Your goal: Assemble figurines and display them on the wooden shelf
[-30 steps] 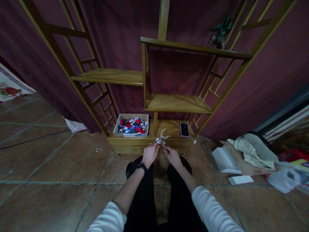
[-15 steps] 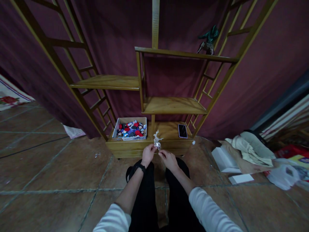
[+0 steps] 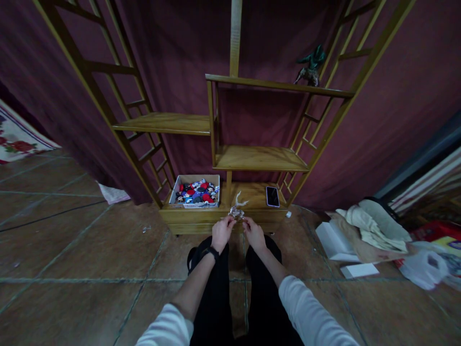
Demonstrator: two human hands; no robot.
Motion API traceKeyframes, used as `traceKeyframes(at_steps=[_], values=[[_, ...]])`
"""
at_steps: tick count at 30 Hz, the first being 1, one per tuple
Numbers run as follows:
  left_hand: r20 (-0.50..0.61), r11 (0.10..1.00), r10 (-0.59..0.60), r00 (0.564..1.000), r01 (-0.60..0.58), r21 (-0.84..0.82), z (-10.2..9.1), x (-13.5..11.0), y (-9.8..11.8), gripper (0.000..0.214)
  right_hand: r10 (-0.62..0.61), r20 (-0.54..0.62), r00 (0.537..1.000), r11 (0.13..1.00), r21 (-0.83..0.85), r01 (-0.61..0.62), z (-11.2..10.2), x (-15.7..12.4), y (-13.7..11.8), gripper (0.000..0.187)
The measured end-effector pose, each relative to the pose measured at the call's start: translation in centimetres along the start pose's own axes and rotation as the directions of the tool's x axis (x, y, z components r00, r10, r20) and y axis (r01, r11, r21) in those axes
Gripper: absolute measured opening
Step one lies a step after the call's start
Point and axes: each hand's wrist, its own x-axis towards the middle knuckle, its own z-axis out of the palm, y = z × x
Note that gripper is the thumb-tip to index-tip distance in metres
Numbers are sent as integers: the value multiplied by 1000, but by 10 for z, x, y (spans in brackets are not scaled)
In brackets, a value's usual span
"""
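In front of the low shelf I hold a small shiny antlered figurine (image 3: pixel 236 211), probably a deer, which looks wrapped in clear plastic. Pale branching antlers stick up from it. Pinched fingers of my left hand (image 3: pixel 221 234) grip its left lower side. At its right lower side, my right hand (image 3: pixel 255 234) also has its fingers closed on the figurine or its wrapping; the exact contact is too small to tell. Behind and to the left stands a white open box (image 3: pixel 175 190) full of small colourful figures. A phone (image 3: pixel 272 196) lies on the shelf to the right.
The wooden shelf unit (image 3: pixel 183 122) rises ahead against a dark red curtain. A green and brown statuette (image 3: pixel 311 65) stands on its upper right board. On the tiled floor at right are white boxes (image 3: pixel 333 240), a pale cloth (image 3: pixel 374 226) and a plastic bag (image 3: pixel 425 266).
The figurine has tipped over to the right, from upright toward lying sideways. My right hand has shifted slightly right and up, away from my left. The view has turned slightly.
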Motion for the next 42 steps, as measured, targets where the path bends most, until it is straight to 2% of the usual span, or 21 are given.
traceKeyframes(at_steps=[4, 10, 12, 15, 17, 20, 23, 26, 29, 35, 42], values=[[-17, 998, 69, 997, -70, -5, 0, -6, 4, 25, 22, -1, 1000, 999, 30, -22, 0, 3, 1, 21], [-111, 983, 172, 979, -178, -44, -5, -14, 5, 26, 43, -41, 998, 993, 115, -38, 3, 10, 8, 23], [-172, 984, 152, 973, -165, -62, -7, -13, 2, 27, 70, -37, 997, 983, 170, -63, 3, 11, 10, 24], [-245, 979, 58, 968, -102, -174, -6, -7, -6, 29, 86, -2, 996, 960, 269, -83, 3, 11, 10, 23], [-211, 959, 24, 977, -82, -271, -3, -2, -9, 29, 77, 12, 997, 956, 283, -77, 2, 11, 9, 22], [-96, 933, 28, 995, -61, -355, 0, 2, -9, 28, 68, 20, 998, 963, 259, -71, 3, 11, 8, 22], [3, 934, 34, 999, -31, -356, 0, 0, -2, 26, 58, 24, 998, 971, 230, -62, 4, 12, 7, 22], [55, 933, 37, 998, -15, -360, -1, -3, 3, 24, 54, 32, 998, 972, 229, -60, 6, 13, 7, 20], [61, 923, 32, 998, -6, -384, -2, -1, 3, 24, 47, 54, 997, 957, 285, -61, 7, 14, 7, 20], [-35, 859, 18, 999, -34, -512, 2, 6, -4, 27, 82, 38, 996, 934, 344, -90, 8, 16, 8, 22], [-34, 808, -10, 999, -12, -589, 5, 4, -4, 38, 67, 7, 998, 934, 352, -65, 7, 13, 9, 25]])
